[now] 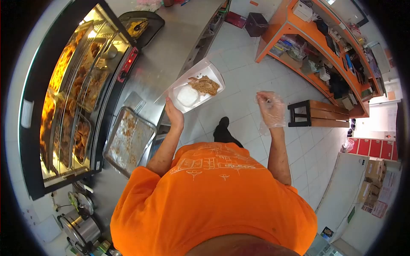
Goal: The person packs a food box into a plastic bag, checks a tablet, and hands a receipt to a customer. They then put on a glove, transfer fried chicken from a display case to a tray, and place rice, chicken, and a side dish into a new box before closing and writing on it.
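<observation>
- The left hand is raised at about chest height with the forearm angled up and forward from the bent elbow; its fingers grip the near edge of a white paper tray, thumb on the rim.
- The tray is held roughly level in the air, just beside the edge of the steel counter and over the tiled floor.
- In the tray lie a piece of fried chicken at the far side and a round mound of white rice nearer the hand, the two touching or almost so.
- The right hand, in a clear plastic glove, is lifted to the same height, well apart from the tray, forearm nearly upright. Its fingers are loosely curled and it holds nothing.
- To the left stand a lit display warmer full of fried pieces and a crumb-strewn metal tray on the counter.
</observation>
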Action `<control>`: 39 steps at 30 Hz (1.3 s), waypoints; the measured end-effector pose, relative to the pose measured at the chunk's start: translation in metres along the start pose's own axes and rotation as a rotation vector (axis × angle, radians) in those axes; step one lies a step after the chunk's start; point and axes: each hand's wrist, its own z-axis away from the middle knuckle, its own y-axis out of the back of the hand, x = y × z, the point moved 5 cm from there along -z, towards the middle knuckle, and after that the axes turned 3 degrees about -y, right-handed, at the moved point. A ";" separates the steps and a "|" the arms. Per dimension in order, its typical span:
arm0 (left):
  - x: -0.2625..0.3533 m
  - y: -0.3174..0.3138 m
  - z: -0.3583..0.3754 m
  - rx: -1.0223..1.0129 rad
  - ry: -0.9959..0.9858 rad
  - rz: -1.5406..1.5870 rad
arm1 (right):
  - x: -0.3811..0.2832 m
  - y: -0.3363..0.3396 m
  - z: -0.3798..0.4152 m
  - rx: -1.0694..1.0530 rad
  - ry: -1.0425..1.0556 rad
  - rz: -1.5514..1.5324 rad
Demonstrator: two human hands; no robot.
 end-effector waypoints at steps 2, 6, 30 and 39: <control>-0.007 -0.035 -0.026 0.022 -0.024 -0.036 | 0.012 -0.017 -0.041 -0.079 0.146 -0.022; -0.010 -0.102 -0.064 0.042 -0.116 0.015 | 0.000 -0.073 -0.130 -0.255 0.452 -0.025; -0.017 -0.153 -0.382 0.336 -0.002 -0.161 | 0.044 -0.433 -0.492 -1.013 0.483 0.476; -0.128 -0.143 -0.444 0.517 0.128 -0.050 | 0.151 -0.554 -0.588 -0.990 0.237 -0.214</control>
